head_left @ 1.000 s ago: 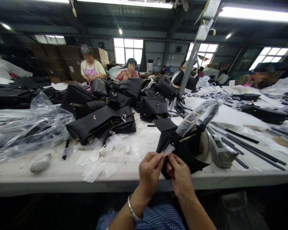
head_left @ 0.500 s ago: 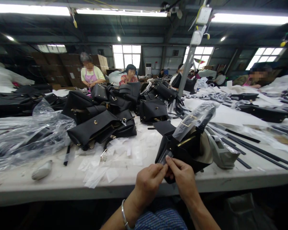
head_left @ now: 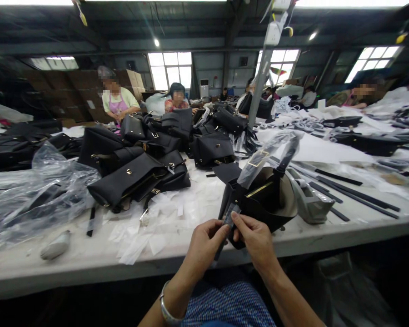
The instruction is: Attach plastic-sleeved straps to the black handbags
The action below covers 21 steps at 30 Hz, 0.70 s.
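Close in front of me an open black handbag (head_left: 259,218) stands at the table's near edge, its pale lining showing. A clear plastic wrap (head_left: 259,156) covers its raised handle, with a gold buckle beneath. Both hands pinch a plastic-wrapped black strap (head_left: 231,217) at the bag's left side. My left hand (head_left: 204,243) is closed on the strap from the left, thumb on top. From the right, my right hand (head_left: 254,236) grips the strap between thumb and fingers. The strap's lower end hangs below my left hand. A grey tape dispenser (head_left: 311,195) sits against the bag's right side.
Several black handbags (head_left: 127,177) are heaped at the middle left. Crumpled plastic (head_left: 54,186) and a grey rounded object (head_left: 55,245) lie left. White paper scraps (head_left: 139,240) lie nearby. Black strips (head_left: 354,193) lie right, near a metal post (head_left: 259,91). Co-workers sit and stand beyond.
The view has tilted down and shifted a little right. My left hand has slid its grip down the strap, and more of the wrapped strap shows below and between my hands.
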Each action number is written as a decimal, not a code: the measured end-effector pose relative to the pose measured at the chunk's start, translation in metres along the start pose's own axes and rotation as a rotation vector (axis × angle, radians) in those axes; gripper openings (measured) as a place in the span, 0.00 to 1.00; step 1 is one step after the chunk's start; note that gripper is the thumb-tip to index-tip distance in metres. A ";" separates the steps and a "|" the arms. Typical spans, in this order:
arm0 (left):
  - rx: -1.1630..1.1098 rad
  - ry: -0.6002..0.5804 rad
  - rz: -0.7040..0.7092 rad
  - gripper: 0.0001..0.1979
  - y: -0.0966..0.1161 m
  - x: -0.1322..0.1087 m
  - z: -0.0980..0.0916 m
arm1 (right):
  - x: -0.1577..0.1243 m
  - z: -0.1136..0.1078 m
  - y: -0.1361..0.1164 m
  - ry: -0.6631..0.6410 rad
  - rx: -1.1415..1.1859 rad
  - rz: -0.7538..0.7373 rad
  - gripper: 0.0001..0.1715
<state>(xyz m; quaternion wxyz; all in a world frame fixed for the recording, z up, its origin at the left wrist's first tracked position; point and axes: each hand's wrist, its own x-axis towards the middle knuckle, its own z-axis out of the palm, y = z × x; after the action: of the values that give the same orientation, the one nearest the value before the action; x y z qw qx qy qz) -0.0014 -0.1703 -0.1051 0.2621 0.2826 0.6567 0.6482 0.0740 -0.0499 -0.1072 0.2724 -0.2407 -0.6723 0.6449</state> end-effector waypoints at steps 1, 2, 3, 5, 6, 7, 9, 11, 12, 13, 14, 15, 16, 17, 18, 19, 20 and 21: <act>-0.048 0.001 -0.029 0.17 -0.002 -0.001 0.003 | -0.001 -0.001 -0.002 -0.020 -0.009 -0.002 0.26; -0.080 0.017 -0.058 0.18 -0.004 -0.001 0.006 | -0.003 -0.004 -0.005 -0.057 -0.035 -0.008 0.26; -0.085 0.043 -0.079 0.18 -0.007 -0.002 0.007 | -0.005 -0.009 -0.008 -0.099 -0.079 -0.031 0.24; -0.035 0.115 -0.075 0.19 -0.010 -0.003 0.008 | -0.009 -0.027 -0.017 -0.153 -0.211 -0.141 0.20; -0.002 0.147 -0.057 0.19 -0.012 -0.003 0.007 | -0.010 -0.040 -0.022 -0.127 -0.285 -0.219 0.18; 0.024 0.175 -0.031 0.19 -0.013 -0.003 0.006 | -0.008 -0.057 -0.027 -0.052 -0.355 -0.300 0.16; 0.046 0.226 0.027 0.19 -0.013 -0.002 0.005 | 0.005 -0.098 -0.034 0.236 -0.487 -0.393 0.15; 0.045 0.263 0.048 0.20 -0.013 -0.003 0.006 | 0.031 -0.145 -0.038 0.556 -0.604 -0.347 0.17; 0.041 0.274 0.044 0.21 -0.012 -0.004 0.007 | 0.047 -0.168 -0.037 0.619 -0.664 -0.291 0.18; 0.038 0.283 0.034 0.22 -0.012 -0.004 0.009 | 0.065 -0.189 -0.036 0.617 -0.722 -0.202 0.18; 0.035 0.287 0.019 0.23 -0.012 -0.005 0.011 | 0.082 -0.208 -0.033 0.615 -0.734 -0.138 0.16; 0.032 0.293 0.006 0.23 -0.012 -0.006 0.012 | 0.098 -0.223 -0.030 0.605 -0.735 -0.082 0.13; 0.030 0.302 -0.002 0.24 -0.012 -0.006 0.014 | 0.111 -0.234 -0.026 0.579 -0.728 -0.013 0.12; 0.029 0.311 -0.006 0.24 -0.012 -0.007 0.015 | 0.121 -0.243 -0.021 0.553 -0.710 0.048 0.12; 0.031 0.316 -0.007 0.24 -0.012 -0.007 0.016 | 0.129 -0.248 -0.017 0.526 -0.688 0.103 0.14; 0.035 0.321 -0.006 0.24 -0.013 -0.007 0.016 | 0.133 -0.252 -0.013 0.503 -0.659 0.147 0.15; 0.039 0.325 -0.002 0.24 -0.013 -0.007 0.016 | 0.136 -0.254 -0.010 0.486 -0.625 0.177 0.16; 0.042 0.328 0.001 0.24 -0.013 -0.007 0.016 | 0.137 -0.255 -0.007 0.476 -0.585 0.191 0.16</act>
<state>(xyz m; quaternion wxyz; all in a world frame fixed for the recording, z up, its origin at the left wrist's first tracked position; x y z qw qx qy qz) 0.0148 -0.1642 -0.1181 0.1450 0.1788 0.7038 0.6721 0.1455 0.2299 -0.0878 0.2793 -0.5127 -0.7203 0.3746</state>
